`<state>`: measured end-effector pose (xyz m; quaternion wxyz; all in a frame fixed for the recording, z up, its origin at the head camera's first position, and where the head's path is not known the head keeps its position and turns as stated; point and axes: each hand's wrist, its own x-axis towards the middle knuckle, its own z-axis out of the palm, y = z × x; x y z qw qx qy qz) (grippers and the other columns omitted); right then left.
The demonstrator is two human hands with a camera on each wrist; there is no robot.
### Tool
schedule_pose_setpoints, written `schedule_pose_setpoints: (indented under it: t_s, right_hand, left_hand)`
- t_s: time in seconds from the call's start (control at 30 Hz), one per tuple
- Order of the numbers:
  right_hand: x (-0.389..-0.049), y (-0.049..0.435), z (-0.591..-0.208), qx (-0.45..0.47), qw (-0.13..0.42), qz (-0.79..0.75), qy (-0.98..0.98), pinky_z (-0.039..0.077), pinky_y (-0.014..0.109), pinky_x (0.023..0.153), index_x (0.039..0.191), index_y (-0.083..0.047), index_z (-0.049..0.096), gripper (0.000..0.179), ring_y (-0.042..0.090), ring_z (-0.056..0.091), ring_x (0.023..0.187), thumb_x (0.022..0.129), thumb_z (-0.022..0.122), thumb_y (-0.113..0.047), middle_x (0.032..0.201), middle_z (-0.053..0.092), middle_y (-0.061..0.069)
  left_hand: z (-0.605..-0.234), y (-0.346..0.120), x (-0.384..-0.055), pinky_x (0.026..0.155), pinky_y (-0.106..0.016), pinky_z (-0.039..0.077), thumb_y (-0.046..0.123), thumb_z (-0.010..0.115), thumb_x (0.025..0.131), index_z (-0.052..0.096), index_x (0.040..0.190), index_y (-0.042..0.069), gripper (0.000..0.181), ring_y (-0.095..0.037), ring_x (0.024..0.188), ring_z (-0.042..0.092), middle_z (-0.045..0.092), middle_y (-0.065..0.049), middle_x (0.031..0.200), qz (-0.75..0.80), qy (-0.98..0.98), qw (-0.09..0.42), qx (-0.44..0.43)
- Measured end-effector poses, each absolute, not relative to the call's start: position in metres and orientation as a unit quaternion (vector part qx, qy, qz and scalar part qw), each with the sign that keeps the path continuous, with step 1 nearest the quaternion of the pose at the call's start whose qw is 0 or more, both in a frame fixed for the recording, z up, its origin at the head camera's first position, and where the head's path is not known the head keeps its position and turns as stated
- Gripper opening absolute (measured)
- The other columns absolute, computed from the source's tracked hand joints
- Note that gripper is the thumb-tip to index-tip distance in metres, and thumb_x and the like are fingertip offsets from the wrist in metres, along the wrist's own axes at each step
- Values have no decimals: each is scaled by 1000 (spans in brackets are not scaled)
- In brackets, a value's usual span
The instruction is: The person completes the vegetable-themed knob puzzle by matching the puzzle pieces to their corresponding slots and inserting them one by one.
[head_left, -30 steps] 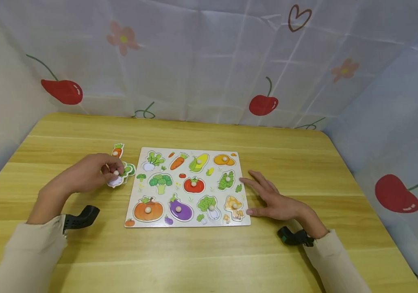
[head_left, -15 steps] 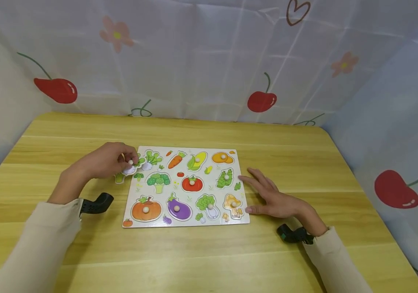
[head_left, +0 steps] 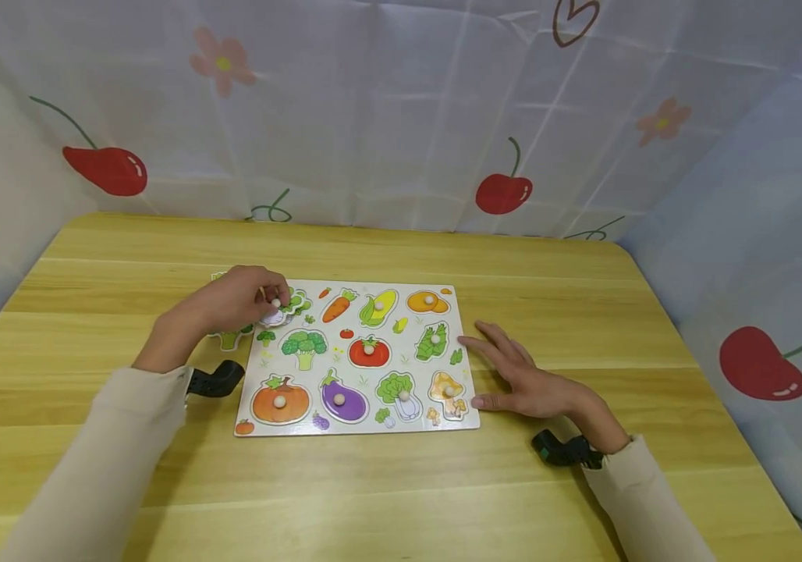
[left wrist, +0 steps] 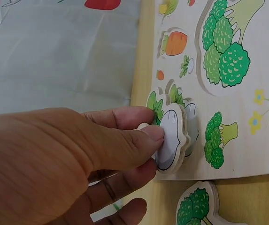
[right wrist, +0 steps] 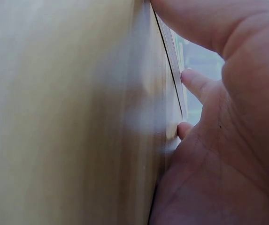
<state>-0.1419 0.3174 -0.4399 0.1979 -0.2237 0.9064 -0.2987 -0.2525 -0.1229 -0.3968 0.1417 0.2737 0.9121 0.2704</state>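
My left hand (head_left: 235, 300) pinches the knob of a white turnip puzzle piece (left wrist: 170, 133) with green leaves. The piece hovers over the upper left corner of the wooden vegetable puzzle board (head_left: 355, 392), overlapping the printed turnip slot there. In the left wrist view the piece stands tilted close to the matching slot (left wrist: 190, 117). My right hand (head_left: 530, 382) lies at the board's right edge with fingers spread, its fingertips and thumb touching that edge. A broccoli piece (head_left: 231, 339) rests on the table left of the board, partly covered by my left hand.
Knobbed pumpkin (head_left: 282, 410), eggplant (head_left: 353, 407), tomato (head_left: 369, 359) and several other pieces sit in the board. The carrot slot (head_left: 336, 309) and broccoli slot (head_left: 305, 343) show no knobs. A white curtain (head_left: 373, 117) hangs behind the wooden table (head_left: 401, 499).
My left hand has lifted the turnip piece from the loose pieces at left and carried it rightward onto the board's upper left corner. The right hand stays in place.
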Motion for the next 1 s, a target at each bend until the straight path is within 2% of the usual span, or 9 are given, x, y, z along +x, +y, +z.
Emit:
schedule_pose_setpoints:
  t_s: [0.37, 1.0]
  right_hand:
    - [-141, 317, -440, -214, 200, -297, 909, 10, 76, 110, 160, -26, 21, 89, 46, -1, 151, 90, 73, -41, 167, -4, 13]
    - [-142, 317, -439, -221, 200, -296, 908, 10, 76, 111, 160, -25, 21, 88, 45, -1, 151, 90, 73, -40, 167, -4, 14]
  left_hand:
    - [-402, -114, -257, 71, -34, 46, -5, 59, 93, 69, 97, 5, 15, -25, 84, 54, 63, -11, 93, 278, 911, 140, 271]
    - [-405, -113, -254, 73, -36, 47, -2, 61, 94, 70, 99, 4, 11, -25, 83, 54, 64, -12, 94, 266, 919, 130, 261]
